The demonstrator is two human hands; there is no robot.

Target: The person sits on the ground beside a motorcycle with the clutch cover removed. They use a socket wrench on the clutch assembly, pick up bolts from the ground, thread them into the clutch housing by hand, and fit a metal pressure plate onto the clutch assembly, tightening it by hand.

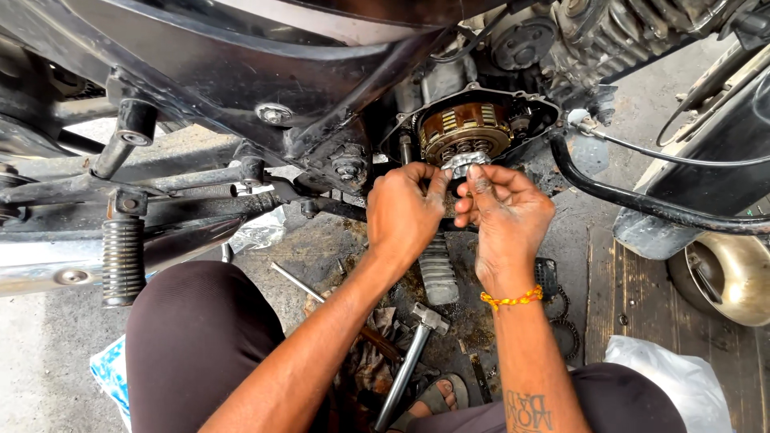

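Observation:
I look down at a motorcycle's open engine side, where a round clutch pack (465, 128) with brown and silver plates sits exposed. My left hand (403, 210) and my right hand (505, 212) are raised together just below it. Both pinch a small silver metal clutch part (464, 163) at the lower edge of the clutch, fingertips greasy. An orange thread band circles my right wrist. My knees frame the lower view.
A hammer (413, 353) and a thin metal rod (297, 282) lie on the oily ground with rags. A ribbed footpeg (123, 261), the chrome exhaust (48, 273), a black hose (626, 196) and a second vehicle at right surround the spot. Clutch plates (561, 317) rest on the floor.

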